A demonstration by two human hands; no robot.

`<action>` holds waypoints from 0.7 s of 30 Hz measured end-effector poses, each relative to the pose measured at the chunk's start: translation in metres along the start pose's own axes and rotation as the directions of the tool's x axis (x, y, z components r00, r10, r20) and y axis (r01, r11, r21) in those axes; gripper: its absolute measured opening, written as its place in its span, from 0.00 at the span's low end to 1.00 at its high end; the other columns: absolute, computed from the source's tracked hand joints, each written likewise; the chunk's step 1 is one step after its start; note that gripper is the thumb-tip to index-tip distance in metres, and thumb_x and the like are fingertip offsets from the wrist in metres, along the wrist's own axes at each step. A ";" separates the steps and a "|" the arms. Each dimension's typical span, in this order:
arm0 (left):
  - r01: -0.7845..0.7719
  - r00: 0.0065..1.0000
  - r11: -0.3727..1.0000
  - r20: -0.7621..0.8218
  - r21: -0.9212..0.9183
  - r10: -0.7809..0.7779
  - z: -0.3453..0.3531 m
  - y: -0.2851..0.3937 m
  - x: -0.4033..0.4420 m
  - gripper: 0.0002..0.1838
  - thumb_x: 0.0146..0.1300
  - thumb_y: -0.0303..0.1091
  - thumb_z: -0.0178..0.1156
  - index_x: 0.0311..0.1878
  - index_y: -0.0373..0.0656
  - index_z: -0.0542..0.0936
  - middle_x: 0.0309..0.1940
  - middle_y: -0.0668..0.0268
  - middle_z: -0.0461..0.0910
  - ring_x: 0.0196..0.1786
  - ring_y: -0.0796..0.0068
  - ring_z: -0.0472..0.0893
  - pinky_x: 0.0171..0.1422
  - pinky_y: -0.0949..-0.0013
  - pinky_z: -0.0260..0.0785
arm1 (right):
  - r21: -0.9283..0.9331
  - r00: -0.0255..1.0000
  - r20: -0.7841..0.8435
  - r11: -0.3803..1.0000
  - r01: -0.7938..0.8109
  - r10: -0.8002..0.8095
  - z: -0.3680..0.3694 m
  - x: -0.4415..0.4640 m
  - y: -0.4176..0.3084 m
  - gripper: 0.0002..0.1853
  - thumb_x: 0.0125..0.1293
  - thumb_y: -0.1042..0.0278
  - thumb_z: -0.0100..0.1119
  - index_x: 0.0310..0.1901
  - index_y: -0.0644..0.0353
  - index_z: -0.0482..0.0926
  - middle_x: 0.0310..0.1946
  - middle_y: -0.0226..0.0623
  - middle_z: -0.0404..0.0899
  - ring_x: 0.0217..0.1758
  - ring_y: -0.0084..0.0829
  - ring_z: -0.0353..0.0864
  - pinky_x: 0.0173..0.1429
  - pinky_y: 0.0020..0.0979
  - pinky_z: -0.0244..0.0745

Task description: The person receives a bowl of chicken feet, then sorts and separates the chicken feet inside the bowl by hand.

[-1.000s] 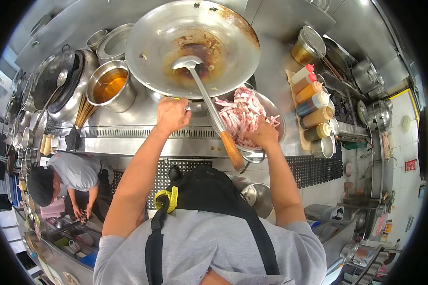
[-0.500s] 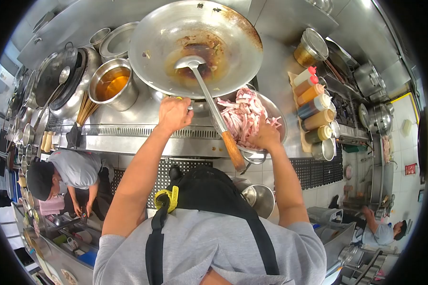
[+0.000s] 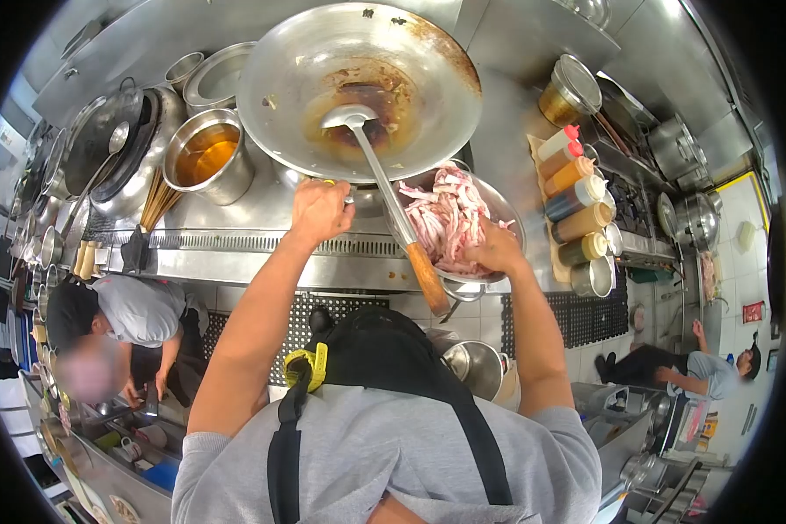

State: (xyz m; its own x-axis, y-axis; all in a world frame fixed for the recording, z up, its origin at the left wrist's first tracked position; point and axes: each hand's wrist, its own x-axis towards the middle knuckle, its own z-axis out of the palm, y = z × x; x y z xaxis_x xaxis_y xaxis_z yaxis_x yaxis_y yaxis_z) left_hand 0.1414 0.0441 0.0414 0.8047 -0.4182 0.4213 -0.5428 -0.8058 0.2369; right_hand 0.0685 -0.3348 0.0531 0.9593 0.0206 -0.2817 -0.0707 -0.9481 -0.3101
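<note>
A large steel wok (image 3: 279, 96) with brown, oily liquid at its bottom sits at the top centre. My left hand (image 3: 321, 210) is closed around the handle at the wok's near rim. Across that rim leans a wok ladle (image 3: 384, 179), its head in the wok and its wooden grip pointing toward me. Right of the ladle, a metal bowl (image 3: 508, 210) holds a heap of raw meat strips (image 3: 445, 214), pink and white. My right hand (image 3: 499, 251) is in the bowl, fingers curled into the strips, fingertips partly hidden.
A pot of amber liquid (image 3: 208, 162) stands left of the wok. Several squeeze bottles (image 3: 576, 196) line the right side near a small metal cup (image 3: 592, 278). One co-worker (image 3: 140, 310) bends at lower left; another person (image 3: 707, 371) is at far right.
My right hand has shifted slightly right and up within the meat. My left hand, the wok and the ladle stay put. The person at far right has changed position.
</note>
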 end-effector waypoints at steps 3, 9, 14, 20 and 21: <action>0.010 1.000 1.000 0.012 0.001 -0.010 -0.001 0.000 0.000 0.10 0.55 0.40 0.68 0.31 0.46 0.79 0.24 0.58 0.82 0.32 0.52 0.83 0.44 0.51 0.74 | 0.009 0.995 -0.097 1.000 0.030 -0.029 0.012 0.000 0.005 0.54 0.44 0.44 0.75 0.70 0.70 0.68 0.59 0.64 0.79 0.65 0.55 0.79 0.71 0.43 0.71; 0.010 1.000 1.000 0.026 0.007 -0.010 0.000 -0.001 0.001 0.09 0.55 0.40 0.67 0.30 0.46 0.80 0.24 0.58 0.83 0.32 0.52 0.83 0.43 0.51 0.74 | -0.003 0.997 -0.071 0.999 -0.042 0.041 0.009 -0.007 -0.016 0.47 0.57 0.34 0.67 0.69 0.64 0.71 0.62 0.55 0.78 0.65 0.52 0.78 0.69 0.46 0.71; 0.001 1.000 1.000 0.012 0.007 -0.001 -0.001 -0.001 0.000 0.09 0.54 0.40 0.68 0.31 0.46 0.80 0.23 0.58 0.82 0.31 0.52 0.83 0.43 0.51 0.74 | -0.031 0.980 -0.198 0.999 -0.012 0.005 0.019 -0.005 -0.011 0.38 0.65 0.34 0.61 0.63 0.62 0.74 0.55 0.53 0.82 0.59 0.52 0.82 0.63 0.48 0.75; 0.038 0.999 0.999 0.008 -0.027 -0.038 -0.001 0.001 0.000 0.10 0.50 0.38 0.70 0.29 0.45 0.80 0.22 0.57 0.81 0.32 0.52 0.82 0.47 0.52 0.71 | 0.067 0.964 -0.262 0.996 0.054 -0.035 0.016 -0.010 -0.015 0.37 0.66 0.35 0.60 0.61 0.64 0.77 0.53 0.57 0.83 0.58 0.54 0.82 0.62 0.49 0.75; 0.038 0.999 0.999 0.008 -0.025 -0.038 -0.001 0.001 0.000 0.10 0.51 0.38 0.70 0.29 0.45 0.80 0.22 0.57 0.82 0.32 0.52 0.82 0.47 0.52 0.71 | 0.127 0.957 -0.286 0.987 0.094 -0.054 0.015 -0.011 -0.016 0.38 0.64 0.35 0.63 0.57 0.67 0.79 0.51 0.62 0.83 0.58 0.57 0.82 0.62 0.49 0.75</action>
State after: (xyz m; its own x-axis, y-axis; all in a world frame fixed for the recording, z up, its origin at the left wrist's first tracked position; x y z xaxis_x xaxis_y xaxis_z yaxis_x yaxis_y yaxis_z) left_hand 0.1405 0.0434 0.0422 0.8266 -0.3908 0.4051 -0.5177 -0.8102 0.2748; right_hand 0.0553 -0.3149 0.0473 0.9998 -0.0201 0.0069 -0.0148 -0.8940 -0.4478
